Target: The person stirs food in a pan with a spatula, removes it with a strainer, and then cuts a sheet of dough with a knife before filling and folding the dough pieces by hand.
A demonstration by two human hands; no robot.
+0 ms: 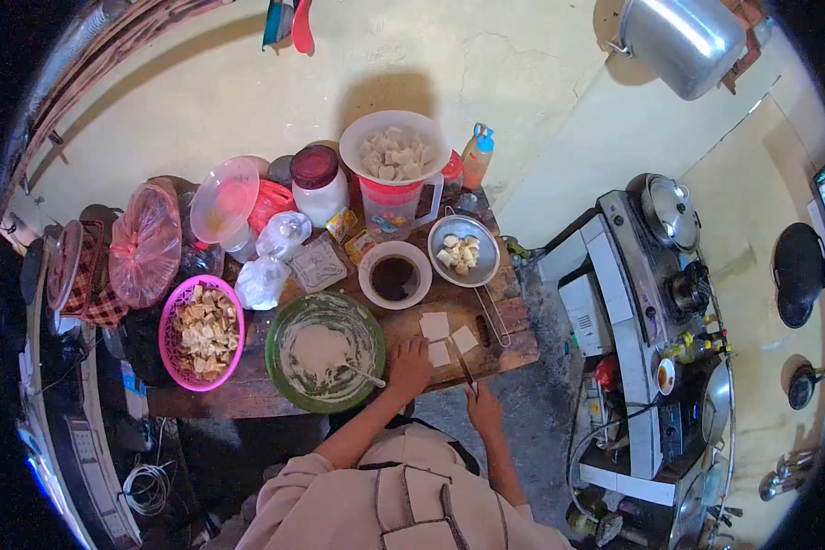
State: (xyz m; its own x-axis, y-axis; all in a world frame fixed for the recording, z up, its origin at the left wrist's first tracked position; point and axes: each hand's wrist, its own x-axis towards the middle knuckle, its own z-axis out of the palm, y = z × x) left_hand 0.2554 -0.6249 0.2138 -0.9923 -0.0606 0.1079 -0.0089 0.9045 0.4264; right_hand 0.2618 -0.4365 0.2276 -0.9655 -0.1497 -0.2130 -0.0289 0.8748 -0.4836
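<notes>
My right hand (484, 411) is closed on a knife (464, 363) at the table's front edge, its blade pointing at the white square pieces. One white square (434, 325) lies behind, another (439, 354) in front of it, and a third (465, 339) sits tilted to the right. My left hand (411, 368) rests flat on the board, fingers spread, just left of the pieces. Beside it stands a green bowl (289, 390) with white batter and a spoon (365, 374). Behind are a bowl of dark liquid (394, 278) and a strainer (445, 268) holding pale pieces.
A pink basket (168, 353) of cut pieces stands at the left. Plastic bags (145, 246), a lidded jar (319, 186) and a pitcher (390, 206) under a white bowl line the back. A stove (646, 275) is at the right; a pot (683, 41) hangs above.
</notes>
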